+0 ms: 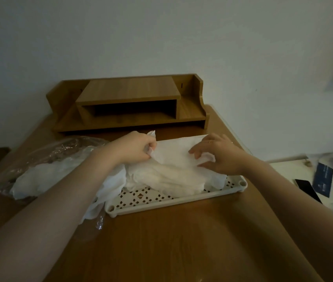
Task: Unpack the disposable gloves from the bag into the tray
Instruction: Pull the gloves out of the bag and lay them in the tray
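A heap of thin white disposable gloves (pixel 169 171) lies in the white perforated tray (pixel 161 202) in the middle of the wooden table. My left hand (pixel 135 147) grips one glove at the heap's far left corner, fingers curled round it. At the right side my right hand (pixel 216 153) pinches a fold of the top glove between thumb and fingers. A clear plastic bag (pixel 49 157) with more white gloves inside lies to the left of the tray. Some gloves spill over the tray's left edge.
A wooden desk organiser (pixel 129 102) stands against the wall behind the tray. To the right, on a lower white surface, lie a black phone (pixel 307 189), a dark blue packet (pixel 323 179) and other clutter. Bare table wood (pixel 171 241) stretches in front of the tray.
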The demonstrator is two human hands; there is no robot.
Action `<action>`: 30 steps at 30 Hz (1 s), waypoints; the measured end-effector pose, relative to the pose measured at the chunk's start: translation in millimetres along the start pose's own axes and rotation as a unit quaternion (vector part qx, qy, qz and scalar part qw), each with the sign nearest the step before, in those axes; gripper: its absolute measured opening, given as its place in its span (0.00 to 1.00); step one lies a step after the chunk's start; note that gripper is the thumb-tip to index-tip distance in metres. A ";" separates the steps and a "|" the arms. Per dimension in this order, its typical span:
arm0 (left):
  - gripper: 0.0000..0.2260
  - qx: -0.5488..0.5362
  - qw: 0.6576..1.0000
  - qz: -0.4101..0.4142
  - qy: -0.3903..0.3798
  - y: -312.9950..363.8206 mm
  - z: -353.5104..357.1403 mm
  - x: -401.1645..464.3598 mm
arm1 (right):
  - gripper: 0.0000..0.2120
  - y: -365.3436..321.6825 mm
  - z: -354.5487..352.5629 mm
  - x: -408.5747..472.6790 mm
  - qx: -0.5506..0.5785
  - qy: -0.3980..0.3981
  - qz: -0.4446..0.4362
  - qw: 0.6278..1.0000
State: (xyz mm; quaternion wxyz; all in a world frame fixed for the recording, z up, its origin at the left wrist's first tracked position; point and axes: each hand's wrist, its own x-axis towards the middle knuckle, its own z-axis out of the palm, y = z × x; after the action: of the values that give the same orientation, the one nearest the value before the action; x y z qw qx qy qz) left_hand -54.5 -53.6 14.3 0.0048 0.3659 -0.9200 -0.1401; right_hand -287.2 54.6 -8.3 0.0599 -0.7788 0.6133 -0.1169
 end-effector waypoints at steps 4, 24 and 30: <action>0.10 0.011 0.999 -0.006 -0.031 0.7 3.7 -17.2 | 0.18 -16.3 6.8 -10.2 -0.006 -0.051 0.022 0.998; 0.39 0.127 0.984 -0.125 -0.034 20.8 78.9 0.3 | 0.47 -17.2 54.2 15.4 -0.116 -0.068 0.171 0.976; 0.28 -0.004 0.999 -0.042 -0.002 28.1 60.0 -30.9 | 0.42 -28.0 50.0 13.6 -0.071 -0.049 0.214 0.973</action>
State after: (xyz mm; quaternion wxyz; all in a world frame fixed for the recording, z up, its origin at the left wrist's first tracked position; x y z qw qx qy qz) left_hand -57.4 2.0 -33.2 -0.0016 0.4038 -0.9032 -0.1451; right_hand -245.0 45.6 -48.4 0.0579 -0.6366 0.7687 -0.0192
